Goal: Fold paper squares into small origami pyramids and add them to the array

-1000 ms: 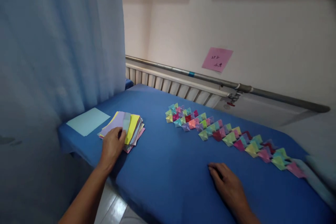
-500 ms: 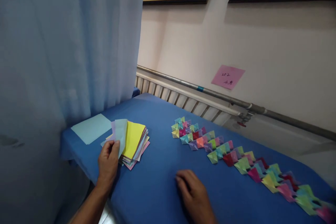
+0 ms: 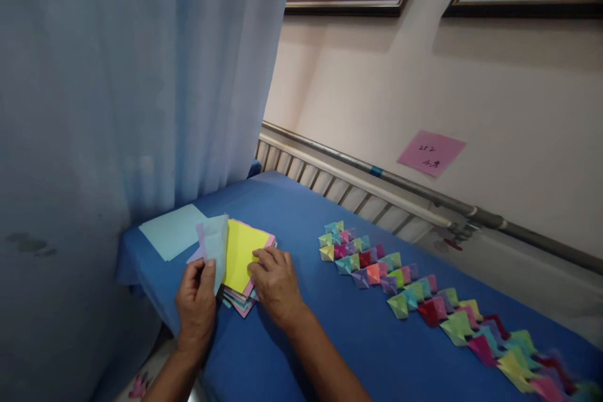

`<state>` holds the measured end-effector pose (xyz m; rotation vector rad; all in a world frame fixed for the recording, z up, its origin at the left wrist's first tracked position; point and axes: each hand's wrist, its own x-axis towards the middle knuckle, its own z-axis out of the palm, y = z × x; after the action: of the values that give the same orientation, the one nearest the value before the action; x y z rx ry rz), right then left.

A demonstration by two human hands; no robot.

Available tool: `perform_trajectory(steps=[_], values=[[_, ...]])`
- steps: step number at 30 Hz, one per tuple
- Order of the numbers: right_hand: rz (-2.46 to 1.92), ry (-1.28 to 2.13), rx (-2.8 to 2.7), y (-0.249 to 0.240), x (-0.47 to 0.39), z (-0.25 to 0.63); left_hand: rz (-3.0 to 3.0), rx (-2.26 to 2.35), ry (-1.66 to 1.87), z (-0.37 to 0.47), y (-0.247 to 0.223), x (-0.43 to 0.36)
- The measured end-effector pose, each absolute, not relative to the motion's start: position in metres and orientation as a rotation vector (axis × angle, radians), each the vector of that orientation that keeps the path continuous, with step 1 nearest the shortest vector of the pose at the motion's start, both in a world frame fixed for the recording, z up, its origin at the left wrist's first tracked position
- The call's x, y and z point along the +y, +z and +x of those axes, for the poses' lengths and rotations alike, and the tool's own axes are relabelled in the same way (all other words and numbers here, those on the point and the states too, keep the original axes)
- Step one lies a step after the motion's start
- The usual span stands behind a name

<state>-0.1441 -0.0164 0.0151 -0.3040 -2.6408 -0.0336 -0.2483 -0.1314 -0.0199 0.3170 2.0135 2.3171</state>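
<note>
Between thumb and fingers, my left hand point(image 3: 196, 298) grips a few pale blue and lilac paper sheets point(image 3: 215, 242), lifted at the left of the stack. My right hand point(image 3: 277, 282) rests its fingertips on the right edge of the yellow sheet point(image 3: 242, 254) that tops the pile. Its fingers are bent; whether they pinch a sheet I cannot make out. Below the yellow sheet, a stack of coloured paper point(image 3: 242, 304) shows pink, white and blue edges, fanned unevenly.
A light blue sheet point(image 3: 172, 232) lies at the left on the blue-covered table point(image 3: 301, 213). Rows of folded colourful paper pieces point(image 3: 372, 273) run along the right side. Behind are a radiator point(image 3: 325, 191), a pipe and a pink note point(image 3: 432, 152); a curtain point(image 3: 141, 88) hangs left.
My right hand has moved left and away from me, from the bare cloth onto the paper stack. My left hand keeps its hold on the lifted sheets. The view has shifted slightly left.
</note>
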Motion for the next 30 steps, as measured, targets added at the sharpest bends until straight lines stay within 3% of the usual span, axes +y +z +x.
perform_trajectory(steps=[12,20,25,28,30], values=[[-0.254,0.213,-2.749,0.019,-0.037,-0.142,0.205,2.005,2.206,-0.253,-0.022,-0.130],[-0.122,-0.058,-2.431,-0.018,-0.027,-0.159,0.225,2.020,2.142,-0.269,-0.041,-0.127],[-0.130,-0.162,-2.204,-0.016,-0.025,-0.163,0.355,2.105,2.137,-0.275,-0.041,-0.122],[-0.194,-0.004,-2.125,0.003,-0.032,-0.137,0.604,2.254,2.142,-0.269,-0.020,-0.126],[-0.310,0.305,-2.094,0.019,-0.040,-0.106,0.963,2.429,2.061,-0.263,-0.002,-0.129]])
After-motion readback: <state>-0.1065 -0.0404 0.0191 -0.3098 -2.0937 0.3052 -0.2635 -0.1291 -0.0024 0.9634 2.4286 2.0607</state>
